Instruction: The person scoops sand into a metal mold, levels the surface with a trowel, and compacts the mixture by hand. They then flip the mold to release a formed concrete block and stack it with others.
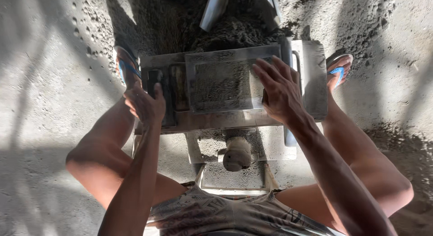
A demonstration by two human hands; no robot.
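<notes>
A rectangular metal mould frame, packed with grey, coarse cement mix, sits in the middle of a dusty metal press table between the person's knees. The right hand lies flat over the frame's right edge, fingers spread apart and stretched toward the packed surface, gripping nothing. The left hand hovers at the table's left end, just above a dark slot beside the frame, its fingers loosely curled and slightly apart, holding nothing. The frame's near edge runs along the table's front rim; its far edge meets a heap of loose mix under a slanted metal chute. Below the table's front rim a rounded, mortar-caked handle end sticks out toward the person. A foot in a blue sandal stands just right of the table, another just left of it. The concrete floor spreads wide on both sides, scattered with crumbs of mix.
</notes>
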